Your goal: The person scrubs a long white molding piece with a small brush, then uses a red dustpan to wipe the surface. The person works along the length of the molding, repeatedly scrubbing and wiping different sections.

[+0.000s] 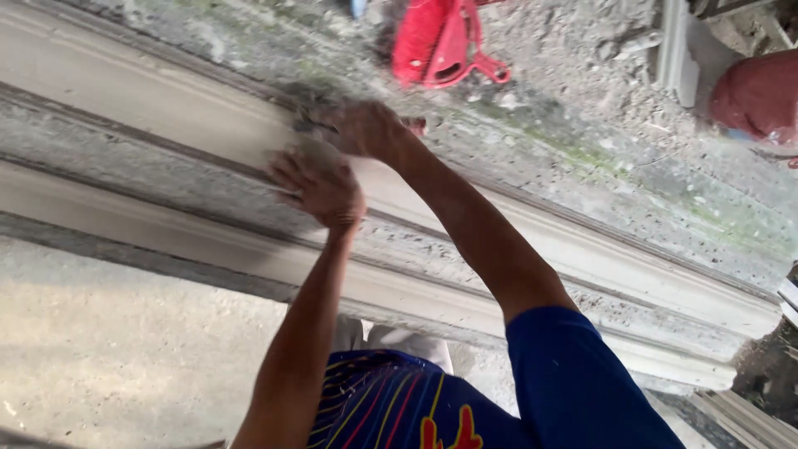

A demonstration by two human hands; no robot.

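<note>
You are pressing your left hand (320, 187) flat, fingers spread, on a long pale cast moulding (532, 249), smooth and ridged, lying diagonally on gritty concrete ground (125, 349). Your right hand (362, 129), blurred at 12 o'clock, is touching it too; fingers' grip unclear. A red plastic tool (440, 41) is lying beyond on rubble.

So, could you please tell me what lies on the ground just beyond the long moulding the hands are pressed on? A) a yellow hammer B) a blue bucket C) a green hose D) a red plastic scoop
D: a red plastic scoop lies on the gritty ground past the pale moulding, above the right hand and left hand.
</note>
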